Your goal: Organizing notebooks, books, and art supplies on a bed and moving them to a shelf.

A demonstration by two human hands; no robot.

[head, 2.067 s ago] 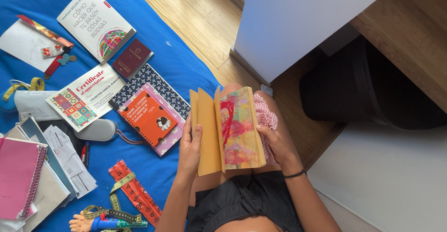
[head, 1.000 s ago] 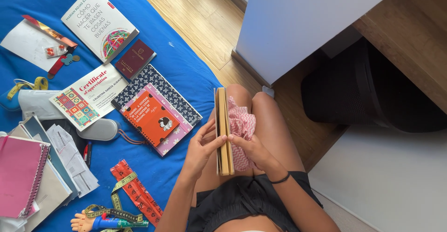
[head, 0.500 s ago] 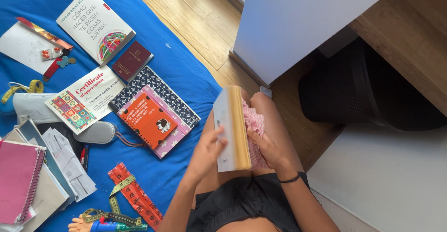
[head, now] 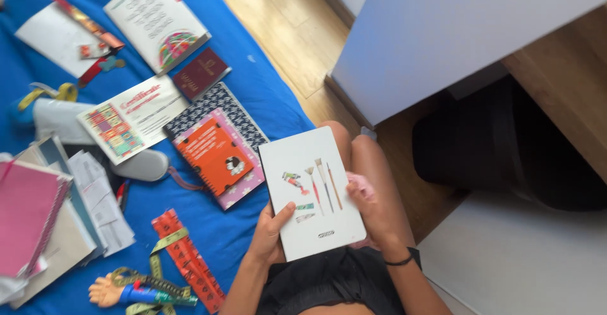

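Left hand thumb over front, right hand apparently curled beneath, forearms angled inward

White sketchbook with painted brushes, orange notebook, blue blanket, pink spiral notebook

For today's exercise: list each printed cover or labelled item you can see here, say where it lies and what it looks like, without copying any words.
White sketchbook: on the lap, held by left hand and right hand; paintbrush drawings.
Orange notebook: on blue blanket, atop pink and dotted books; cartoon figure.
Certificate: left of it; white, colourful mosaic square.
White book: top; multicoloured ball.
Maroon booklet: small, beside certificate.
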